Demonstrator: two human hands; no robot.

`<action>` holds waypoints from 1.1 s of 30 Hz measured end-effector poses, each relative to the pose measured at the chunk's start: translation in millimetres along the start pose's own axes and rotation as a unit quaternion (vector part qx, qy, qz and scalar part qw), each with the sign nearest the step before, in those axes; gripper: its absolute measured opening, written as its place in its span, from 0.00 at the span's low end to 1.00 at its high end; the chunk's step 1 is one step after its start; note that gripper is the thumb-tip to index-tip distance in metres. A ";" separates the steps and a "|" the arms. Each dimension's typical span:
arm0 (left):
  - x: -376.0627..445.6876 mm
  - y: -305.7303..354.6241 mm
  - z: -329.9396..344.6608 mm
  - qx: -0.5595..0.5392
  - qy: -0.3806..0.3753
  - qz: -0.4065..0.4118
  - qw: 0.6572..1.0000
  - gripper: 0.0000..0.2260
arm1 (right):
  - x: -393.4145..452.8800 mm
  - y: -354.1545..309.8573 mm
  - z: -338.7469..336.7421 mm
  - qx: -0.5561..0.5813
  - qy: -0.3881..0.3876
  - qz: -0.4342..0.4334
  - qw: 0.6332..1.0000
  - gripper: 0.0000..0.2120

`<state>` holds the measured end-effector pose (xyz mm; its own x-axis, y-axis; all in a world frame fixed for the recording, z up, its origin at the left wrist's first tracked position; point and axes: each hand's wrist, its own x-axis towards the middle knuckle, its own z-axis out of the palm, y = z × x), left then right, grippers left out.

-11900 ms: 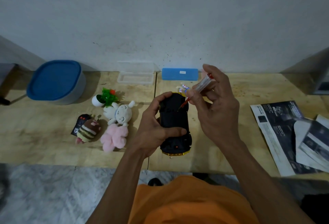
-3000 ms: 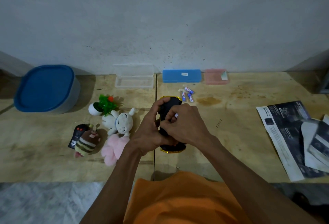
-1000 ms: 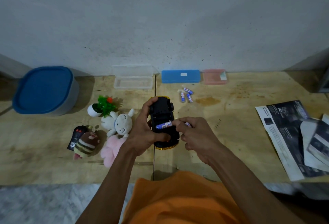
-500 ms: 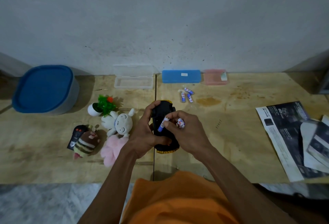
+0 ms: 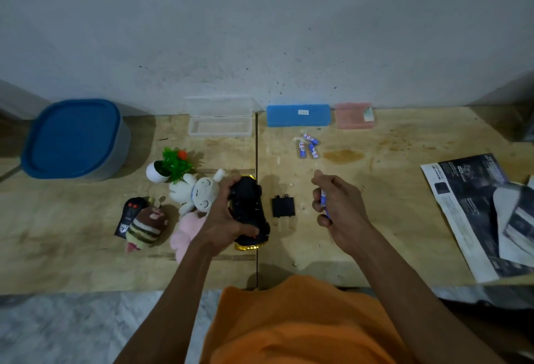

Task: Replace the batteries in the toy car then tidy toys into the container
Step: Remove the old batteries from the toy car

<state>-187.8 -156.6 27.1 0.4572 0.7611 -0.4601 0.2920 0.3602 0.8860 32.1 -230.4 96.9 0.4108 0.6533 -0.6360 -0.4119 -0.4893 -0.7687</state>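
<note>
Left hand grips the toy car; right hand — apart — clutches batteries over the tabletop.

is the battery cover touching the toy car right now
Apart. The head view shows bare wood between the battery cover, lying flat on the table, and the toy car held in the left hand.

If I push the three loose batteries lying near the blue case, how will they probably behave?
The three batteries are small cylinders lying on their sides, so they would probably roll. They look light and hard, so they would likely scatter across the wooden table when pushed.
</note>
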 end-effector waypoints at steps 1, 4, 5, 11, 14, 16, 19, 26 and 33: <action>1.5 -3.5 3.5 0.008 -0.008 -0.005 1.000 0.51 | -0.9 4.6 0.5 -0.004 -0.003 0.003 1.000 0.10; 7.9 -12.6 9.9 0.047 -0.032 -0.017 0.998 0.51 | -3.7 15.5 4.4 -0.012 -0.007 0.013 1.000 0.10; 10.8 -14.7 10.9 0.064 -0.036 -0.019 0.997 0.52 | -4.2 18.1 6.0 -0.013 -0.007 0.016 1.000 0.09; 25.8 -22.9 7.2 0.140 -0.051 -0.029 0.988 0.55 | -3.9 25.3 12.0 -0.007 0.000 0.020 1.000 0.08; 26.4 -24.4 0.0 0.157 -0.056 -0.033 0.986 0.55 | -4.6 26.5 13.1 -0.005 0.000 0.013 1.000 0.08; 26.9 -25.1 -4.2 0.166 -0.051 -0.033 0.984 0.54 | -5.3 27.8 14.5 -0.004 0.006 0.014 1.000 0.08; 28.4 -26.2 -10.6 0.229 -0.045 -0.028 0.972 0.56 | -7.4 30.1 19.1 0.004 0.011 0.022 1.000 0.07; 28.1 -29.7 -15.8 0.333 -0.037 -0.010 0.942 0.60 | -12.7 35.3 31.2 0.037 0.034 0.042 0.998 0.07; 25.7 -24.2 -13.2 0.373 -0.046 -0.023 0.926 0.58 | -11.5 35.1 27.2 0.067 0.064 0.052 0.994 0.07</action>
<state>-194.2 -138.6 -5.4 0.4896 0.6927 -0.5295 0.7965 -0.1082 0.5949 -9.2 -239.4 79.1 0.4571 0.5194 -0.7220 -0.5592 -0.4634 -0.6874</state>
